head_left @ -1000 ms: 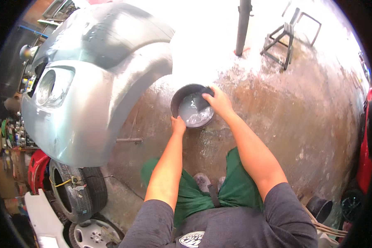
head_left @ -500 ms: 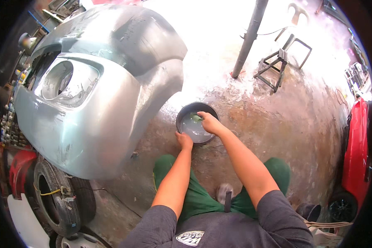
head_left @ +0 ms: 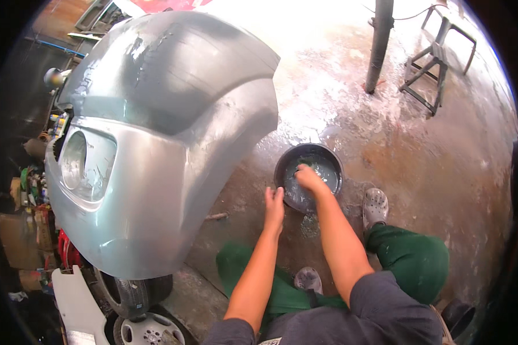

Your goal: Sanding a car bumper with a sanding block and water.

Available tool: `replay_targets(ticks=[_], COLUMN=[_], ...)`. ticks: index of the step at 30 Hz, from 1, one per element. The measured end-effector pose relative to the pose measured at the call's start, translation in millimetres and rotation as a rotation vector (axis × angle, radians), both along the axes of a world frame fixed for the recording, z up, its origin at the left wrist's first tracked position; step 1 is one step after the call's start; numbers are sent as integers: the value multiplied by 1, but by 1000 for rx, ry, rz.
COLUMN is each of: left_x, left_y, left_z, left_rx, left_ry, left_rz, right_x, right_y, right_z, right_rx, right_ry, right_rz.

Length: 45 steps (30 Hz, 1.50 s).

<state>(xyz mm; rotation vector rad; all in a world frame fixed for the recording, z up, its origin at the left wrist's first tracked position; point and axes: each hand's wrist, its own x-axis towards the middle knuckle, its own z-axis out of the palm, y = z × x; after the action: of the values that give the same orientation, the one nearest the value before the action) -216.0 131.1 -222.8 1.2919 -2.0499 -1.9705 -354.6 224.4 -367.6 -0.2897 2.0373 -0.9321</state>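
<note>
A round dark basin (head_left: 279,183) of cloudy water sits on the wet floor in front of me. My right hand (head_left: 311,179) is down inside it at the water, fingers closed. Just beyond those fingers a bit of a soft green piece (head_left: 307,163) shows, mostly hidden by the hand and water; its exact kind is unclear. My left hand (head_left: 274,208) is at the basin's near left side, fingers pointing up and parted, with nothing in them. Its fingertips are by the rim; whether they touch it I cannot tell.
A large silver car bumper and fender section (head_left: 161,155) with a headlight opening stands at left, close to the basin. Below it lie tires (head_left: 133,296) and a wheel cover (head_left: 149,332). A dark post (head_left: 380,49) and black stool (head_left: 434,63) stand at far right.
My left hand has come off the basin's rim. My right hand has dipped lower with the green piece. The view has shifted, and my right leg has swung out to the right.
</note>
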Motion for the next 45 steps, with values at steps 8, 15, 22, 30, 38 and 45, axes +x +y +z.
replay_targets(ticks=[8, 15, 22, 30, 38, 45], left_x=[-4, -29, -23, -17, -21, -17], left_y=[-57, -19, -43, -40, -30, -33], left_z=[141, 189, 168, 170, 176, 178], left_rx=[157, 90, 244, 275, 250, 263], left_ry=[1006, 1043, 1011, 1004, 1017, 1014], left_rz=[-74, 243, 172, 219, 252, 317], right_x=[-46, 38, -7, -41, -46, -7], right_y=[-75, -90, -106, -100, -94, -95], right_z=[275, 309, 287, 285, 297, 336], right_rx=[-926, -1232, -990, -975, -1271, -1235], right_ry=[987, 1033, 1201, 1152, 1191, 1233], right_rz=[-535, 4, -387, -497, -246, -157])
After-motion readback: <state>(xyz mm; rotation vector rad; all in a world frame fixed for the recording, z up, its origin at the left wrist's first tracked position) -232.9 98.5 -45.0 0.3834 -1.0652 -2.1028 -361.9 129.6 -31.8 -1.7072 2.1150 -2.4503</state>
